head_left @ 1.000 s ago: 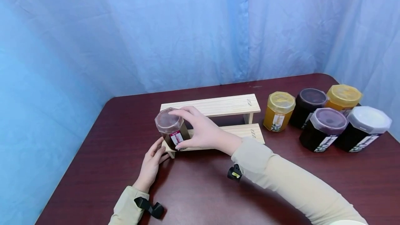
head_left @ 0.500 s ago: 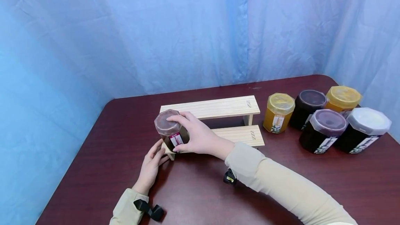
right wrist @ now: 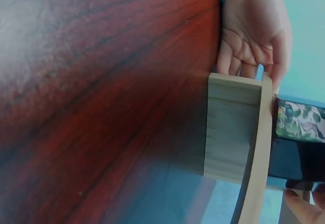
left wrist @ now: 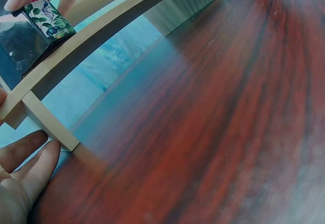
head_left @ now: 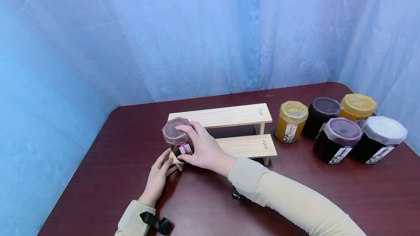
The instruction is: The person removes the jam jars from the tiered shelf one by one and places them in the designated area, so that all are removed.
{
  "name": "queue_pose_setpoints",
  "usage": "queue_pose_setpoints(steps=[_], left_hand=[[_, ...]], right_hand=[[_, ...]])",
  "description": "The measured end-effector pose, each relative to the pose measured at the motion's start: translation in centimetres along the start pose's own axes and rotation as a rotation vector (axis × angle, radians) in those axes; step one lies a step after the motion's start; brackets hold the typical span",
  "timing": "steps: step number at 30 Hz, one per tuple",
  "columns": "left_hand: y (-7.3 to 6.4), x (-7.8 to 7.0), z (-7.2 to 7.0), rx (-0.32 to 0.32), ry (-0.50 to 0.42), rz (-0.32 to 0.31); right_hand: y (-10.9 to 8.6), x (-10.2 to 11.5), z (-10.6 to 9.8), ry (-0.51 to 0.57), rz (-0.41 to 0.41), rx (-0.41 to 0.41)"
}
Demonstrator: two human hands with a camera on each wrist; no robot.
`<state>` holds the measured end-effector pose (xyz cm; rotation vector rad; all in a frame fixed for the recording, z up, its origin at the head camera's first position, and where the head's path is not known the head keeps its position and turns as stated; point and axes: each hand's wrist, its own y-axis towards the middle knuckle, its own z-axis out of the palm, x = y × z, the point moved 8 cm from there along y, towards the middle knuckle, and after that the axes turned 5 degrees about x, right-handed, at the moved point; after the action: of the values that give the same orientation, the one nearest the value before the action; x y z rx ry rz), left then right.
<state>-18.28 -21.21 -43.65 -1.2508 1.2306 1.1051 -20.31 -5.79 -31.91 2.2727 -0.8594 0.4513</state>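
A dark jar (head_left: 174, 129) with an octagonal clear lid and a magenta-and-white label stands on the left end of the lower board of a pale wooden two-step rack (head_left: 246, 145). My right hand (head_left: 208, 152) grips it from the right, thumb low at the front and fingers by the lid. In the left wrist view, the jar (left wrist: 20, 43) has its base on the board. My left hand (head_left: 156, 177) touches the rack's left end with fairly straight fingers. Its fingers (left wrist: 38, 170) lie against the rack's leg in the left wrist view.
Right of the rack stand a yellow jar (head_left: 291, 121), a dark jar (head_left: 323, 114), another yellow jar (head_left: 358, 105), a purple-lidded jar (head_left: 341, 137) and a white-lidded jar (head_left: 378, 137). The rack's upper board (head_left: 223, 115) lies behind. Blue curtains (head_left: 183, 35) surround the dark red table (head_left: 203, 207).
My right hand has shifted slightly left and down around the jar, and the forearm has swung left. The jar sits slightly lower against the rack. My left hand stays at the rack's end.
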Motion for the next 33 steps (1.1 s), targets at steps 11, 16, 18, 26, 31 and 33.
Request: queue_pose_setpoints(steps=[11, 16, 18, 26, 31, 33], left_hand=[[-0.14, 0.06, -0.03, 0.005, 0.002, -0.006], [-0.07, 0.0, 0.03, 0.002, -0.006, 0.0], [-0.02, -0.03, 0.07, 0.002, -0.007, 0.002], [-0.01, 0.05, 0.03, 0.001, -0.004, 0.005], [0.0, 0.01, 0.03, 0.0, -0.014, 0.022], [0.02, 0.03, 0.02, 0.0, -0.022, 0.028]], right_hand=[[-0.19, 0.36, 0.12, -0.008, -0.009, -0.049], [-0.15, 0.32, 0.14, 0.003, 0.012, -0.061], [-0.15, 0.3, 0.1, 0.007, 0.023, -0.065], [-0.45, 0.09, 0.04, 0.047, 0.048, -0.094], [-0.86, -0.08, -0.28, 0.071, 0.049, -0.102], [-1.02, -0.21, -0.41, 0.083, 0.047, -0.099]])
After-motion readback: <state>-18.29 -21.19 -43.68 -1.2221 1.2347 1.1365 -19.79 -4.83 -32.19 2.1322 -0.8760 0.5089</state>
